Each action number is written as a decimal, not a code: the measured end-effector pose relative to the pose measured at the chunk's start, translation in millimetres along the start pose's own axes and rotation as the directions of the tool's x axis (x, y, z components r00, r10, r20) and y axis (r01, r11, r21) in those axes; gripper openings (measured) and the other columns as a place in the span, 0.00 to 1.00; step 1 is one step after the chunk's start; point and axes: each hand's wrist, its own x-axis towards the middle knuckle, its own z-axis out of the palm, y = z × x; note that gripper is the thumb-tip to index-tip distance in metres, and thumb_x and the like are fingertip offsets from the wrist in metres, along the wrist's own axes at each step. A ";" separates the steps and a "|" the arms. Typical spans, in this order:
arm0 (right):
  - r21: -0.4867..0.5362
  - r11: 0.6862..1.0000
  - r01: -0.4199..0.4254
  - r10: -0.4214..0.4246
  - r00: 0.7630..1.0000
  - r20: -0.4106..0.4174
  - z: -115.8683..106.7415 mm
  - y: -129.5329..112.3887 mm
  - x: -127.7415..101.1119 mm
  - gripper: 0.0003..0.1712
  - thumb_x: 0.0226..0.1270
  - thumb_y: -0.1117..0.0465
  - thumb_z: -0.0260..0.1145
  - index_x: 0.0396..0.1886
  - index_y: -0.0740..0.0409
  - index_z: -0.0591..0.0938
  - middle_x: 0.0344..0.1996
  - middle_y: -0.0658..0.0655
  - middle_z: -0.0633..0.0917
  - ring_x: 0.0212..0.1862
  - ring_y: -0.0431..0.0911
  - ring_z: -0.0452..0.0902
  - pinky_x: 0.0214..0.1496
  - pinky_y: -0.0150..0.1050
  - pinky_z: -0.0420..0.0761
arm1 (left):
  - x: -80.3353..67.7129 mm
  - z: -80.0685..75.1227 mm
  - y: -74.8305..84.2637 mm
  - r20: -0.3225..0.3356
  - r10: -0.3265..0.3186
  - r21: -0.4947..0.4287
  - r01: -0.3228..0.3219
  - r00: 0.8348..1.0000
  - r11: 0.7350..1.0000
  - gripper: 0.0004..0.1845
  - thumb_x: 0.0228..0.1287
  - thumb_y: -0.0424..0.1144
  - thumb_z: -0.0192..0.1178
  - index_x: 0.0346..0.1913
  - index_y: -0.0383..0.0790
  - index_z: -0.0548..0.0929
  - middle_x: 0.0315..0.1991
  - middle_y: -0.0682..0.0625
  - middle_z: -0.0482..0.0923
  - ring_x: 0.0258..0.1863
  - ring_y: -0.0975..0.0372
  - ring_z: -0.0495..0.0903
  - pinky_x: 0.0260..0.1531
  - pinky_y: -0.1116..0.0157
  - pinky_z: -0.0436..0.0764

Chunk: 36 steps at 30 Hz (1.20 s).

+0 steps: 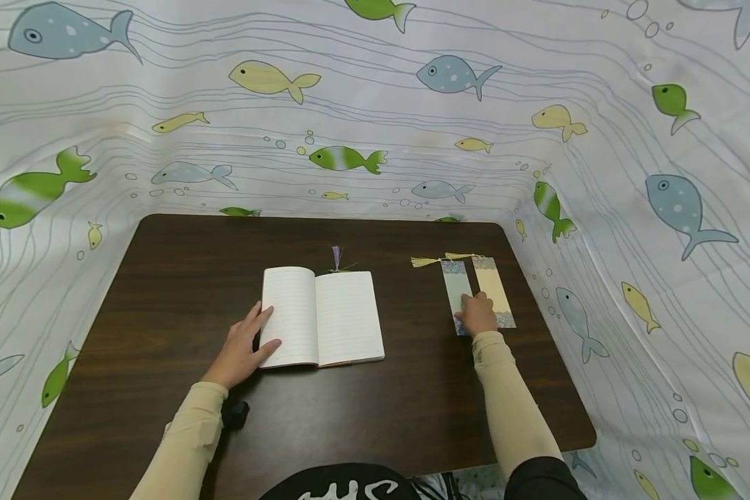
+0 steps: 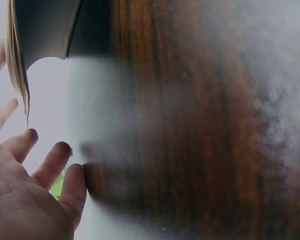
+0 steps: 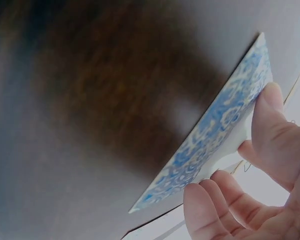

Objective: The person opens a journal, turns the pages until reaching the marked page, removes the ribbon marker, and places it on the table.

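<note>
The left hand (image 1: 240, 351) lay flat, fingers relaxed, on the open notebook (image 1: 321, 317) mid-table, while the right hand (image 1: 477, 314) pinched the blue bookmark (image 1: 455, 285) near the table's right edge, best lifted by its near end.

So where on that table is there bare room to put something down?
Bare wood lies left of the notebook and left hand, behind the notebook to the table's far edge, and along the near edge between the arms. It is crowded on the right, where the right hand touches two bookmarks.

The head camera looks forward and down over the whole table (image 1: 162, 333). Each wrist camera sits very close (both blurred), looking across that same dark tabletop past its fingers.
</note>
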 end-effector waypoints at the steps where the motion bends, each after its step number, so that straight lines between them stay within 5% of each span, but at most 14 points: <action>1: -0.001 1.000 0.001 -0.001 1.000 -0.003 -0.3 0.0 0.3 0.29 0.66 0.61 0.74 0.62 0.71 0.79 0.47 0.76 0.75 0.47 0.68 0.72 0.42 0.61 0.80 | 0.0 -0.1 0.0 0.000 -0.001 -0.002 0.001 1.000 1.000 0.43 0.73 0.57 0.59 0.81 0.44 0.55 0.82 0.36 0.41 0.73 0.33 0.49 0.61 0.27 0.60; 14: -0.028 0.999 -0.030 0.030 0.999 0.023 -3.3 -8.7 0.9 0.25 0.68 0.61 0.72 0.59 0.72 0.79 0.47 0.75 0.75 0.48 0.67 0.73 0.42 0.61 0.80 | 1.0 -1.3 -3.0 -0.009 0.011 0.004 -0.011 1.000 1.000 0.42 0.73 0.57 0.59 0.81 0.44 0.55 0.82 0.36 0.42 0.73 0.34 0.50 0.61 0.28 0.61; 19: -0.041 0.994 0.100 -0.100 0.995 -0.020 4.1 -30.7 -4.1 0.29 0.73 0.59 0.67 0.67 0.72 0.74 0.56 0.74 0.75 0.57 0.68 0.73 0.51 0.59 0.81 | 1.1 -1.8 -2.4 -0.017 0.034 0.004 -0.033 0.999 0.999 0.42 0.74 0.56 0.60 0.81 0.43 0.56 0.81 0.36 0.43 0.72 0.33 0.52 0.61 0.28 0.61; 23: 0.072 0.947 0.312 -0.316 0.948 0.043 11.7 -67.6 -11.0 0.34 0.75 0.55 0.66 0.74 0.64 0.69 0.67 0.69 0.71 0.68 0.64 0.68 0.65 0.59 0.73 | 0.2 -2.6 -2.4 -0.013 0.028 0.007 -0.028 1.000 1.000 0.42 0.73 0.55 0.60 0.81 0.43 0.56 0.81 0.35 0.43 0.72 0.33 0.52 0.61 0.28 0.61; 29: 0.296 0.867 0.401 -0.454 0.880 0.137 26.1 -115.5 -26.8 0.43 0.69 0.49 0.71 0.79 0.53 0.65 0.77 0.59 0.62 0.78 0.57 0.54 0.73 0.56 0.65 | 0.0 -2.2 -1.9 -0.008 0.028 0.008 -0.028 1.000 1.000 0.42 0.73 0.56 0.60 0.81 0.43 0.56 0.81 0.35 0.42 0.73 0.33 0.51 0.61 0.28 0.61; 36: 0.242 0.826 0.510 -0.561 0.787 0.256 38.3 -133.4 -35.3 0.59 0.54 0.43 0.80 0.81 0.49 0.60 0.81 0.53 0.54 0.79 0.54 0.50 0.74 0.53 0.64 | 0.6 -1.1 -2.1 -0.005 0.028 0.000 -0.028 1.000 1.000 0.42 0.73 0.57 0.60 0.81 0.44 0.56 0.82 0.37 0.42 0.73 0.34 0.50 0.61 0.28 0.61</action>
